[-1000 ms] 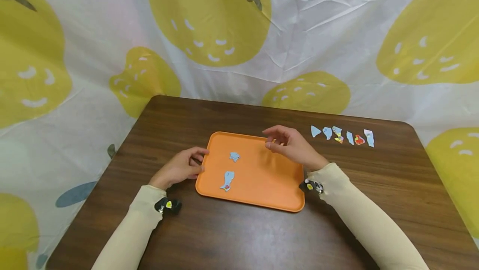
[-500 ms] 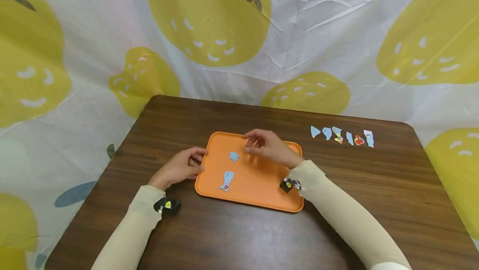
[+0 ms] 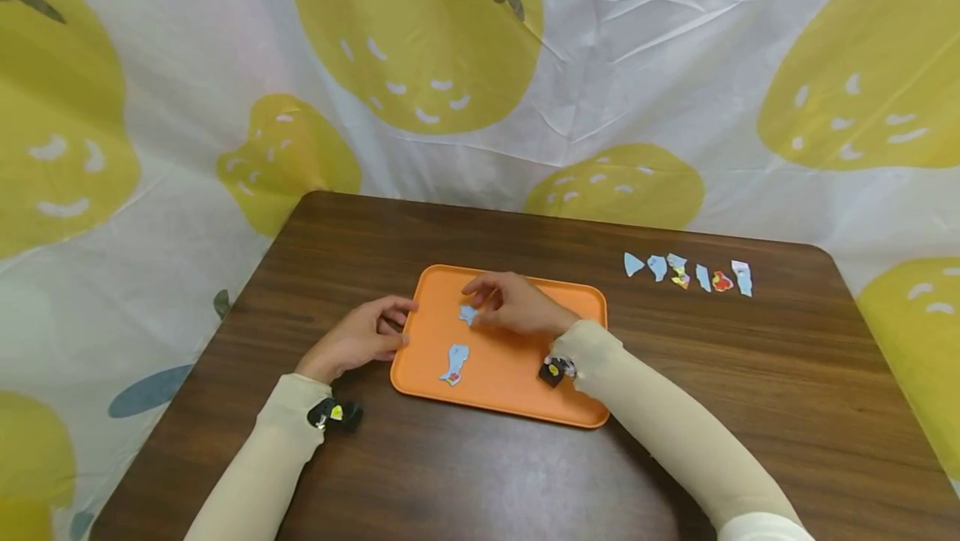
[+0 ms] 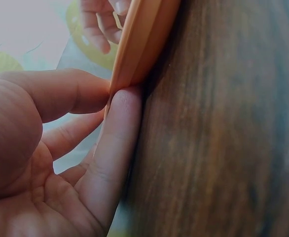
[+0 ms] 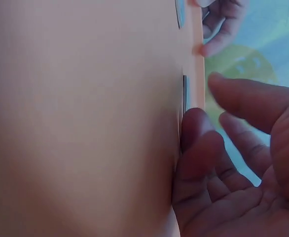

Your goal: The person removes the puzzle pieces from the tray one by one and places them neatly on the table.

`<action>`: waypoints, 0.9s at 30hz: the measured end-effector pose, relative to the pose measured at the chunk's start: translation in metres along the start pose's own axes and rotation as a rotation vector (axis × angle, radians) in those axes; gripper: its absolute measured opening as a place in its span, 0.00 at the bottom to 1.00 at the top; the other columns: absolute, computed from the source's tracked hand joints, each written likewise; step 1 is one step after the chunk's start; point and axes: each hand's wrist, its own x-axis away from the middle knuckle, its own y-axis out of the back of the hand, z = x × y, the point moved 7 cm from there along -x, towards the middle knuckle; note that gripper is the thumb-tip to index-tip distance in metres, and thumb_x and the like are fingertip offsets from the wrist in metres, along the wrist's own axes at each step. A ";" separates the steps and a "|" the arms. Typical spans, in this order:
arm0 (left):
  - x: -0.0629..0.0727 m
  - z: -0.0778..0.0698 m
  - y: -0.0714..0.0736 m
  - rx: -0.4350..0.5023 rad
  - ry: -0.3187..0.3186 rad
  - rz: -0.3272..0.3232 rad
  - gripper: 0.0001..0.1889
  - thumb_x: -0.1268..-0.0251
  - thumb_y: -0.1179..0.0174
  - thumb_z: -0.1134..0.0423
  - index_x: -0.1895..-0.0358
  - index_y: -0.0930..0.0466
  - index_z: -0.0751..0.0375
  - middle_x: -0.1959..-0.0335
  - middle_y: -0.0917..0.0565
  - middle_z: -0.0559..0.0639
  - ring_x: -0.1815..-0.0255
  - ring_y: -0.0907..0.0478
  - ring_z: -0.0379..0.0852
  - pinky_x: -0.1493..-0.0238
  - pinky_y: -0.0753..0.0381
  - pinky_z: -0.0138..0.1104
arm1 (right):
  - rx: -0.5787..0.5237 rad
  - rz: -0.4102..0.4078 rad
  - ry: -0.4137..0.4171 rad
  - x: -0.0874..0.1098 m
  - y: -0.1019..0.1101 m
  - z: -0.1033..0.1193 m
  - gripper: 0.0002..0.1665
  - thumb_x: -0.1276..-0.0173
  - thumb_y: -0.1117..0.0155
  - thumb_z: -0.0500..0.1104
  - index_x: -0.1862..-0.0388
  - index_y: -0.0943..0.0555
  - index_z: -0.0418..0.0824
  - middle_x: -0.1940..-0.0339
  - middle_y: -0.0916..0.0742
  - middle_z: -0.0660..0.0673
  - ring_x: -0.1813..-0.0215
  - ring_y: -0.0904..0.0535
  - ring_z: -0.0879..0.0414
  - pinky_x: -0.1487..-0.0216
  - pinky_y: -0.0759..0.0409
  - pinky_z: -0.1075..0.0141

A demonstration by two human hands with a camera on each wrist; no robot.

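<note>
On the orange tray [image 3: 525,391] lie two flat, irregular pieces, like broken bits of a picture. A small light-blue piece [image 3: 467,314] is towards the back. A longer blue piece with a red spot [image 3: 454,363] is nearer the front. My right hand [image 3: 517,305] reaches over the tray, its thumb right at the small piece, fingers bent loosely with gaps between them. From the right wrist, a fingertip overlaps the end of that thin piece [image 5: 186,91]. My left hand [image 3: 358,337] holds the tray's left rim [image 4: 134,54] with thumb and finger.
On the dark wooden table [image 3: 750,383], a row of several flat pieces lies at the back right, among them a blue triangular piece [image 3: 633,264] and a red-and-blue one [image 3: 722,281]. Behind the table hangs a white cloth [image 3: 450,166] with a yellow fruit print.
My right hand has moved left and a little towards me, from the tray's right side to the small blue piece. The left hand stays at the rim.
</note>
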 end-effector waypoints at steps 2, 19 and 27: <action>0.000 -0.001 0.000 0.001 -0.004 0.003 0.27 0.27 0.35 0.70 0.27 0.25 0.55 0.45 0.25 0.61 0.56 0.20 0.50 0.57 0.10 0.40 | 0.034 -0.007 -0.011 -0.002 -0.001 -0.002 0.27 0.34 0.22 0.38 0.36 0.17 0.39 0.50 0.11 0.42 0.58 0.17 0.58 0.52 0.18 0.68; 0.003 -0.002 -0.002 -0.006 0.010 -0.011 0.27 0.27 0.34 0.70 0.27 0.24 0.54 0.45 0.24 0.61 0.57 0.20 0.50 0.57 0.10 0.40 | 0.208 -0.005 -0.056 -0.010 -0.009 -0.005 0.19 0.38 0.19 0.40 0.48 0.09 0.42 0.59 0.08 0.50 0.58 0.18 0.61 0.53 0.18 0.68; 0.004 -0.003 -0.002 -0.004 0.011 -0.013 0.27 0.27 0.34 0.69 0.27 0.25 0.54 0.44 0.24 0.61 0.55 0.20 0.50 0.57 0.11 0.40 | 0.156 0.015 -0.010 -0.004 -0.009 -0.001 0.13 0.34 0.22 0.38 0.51 0.09 0.46 0.61 0.09 0.52 0.61 0.19 0.61 0.56 0.19 0.67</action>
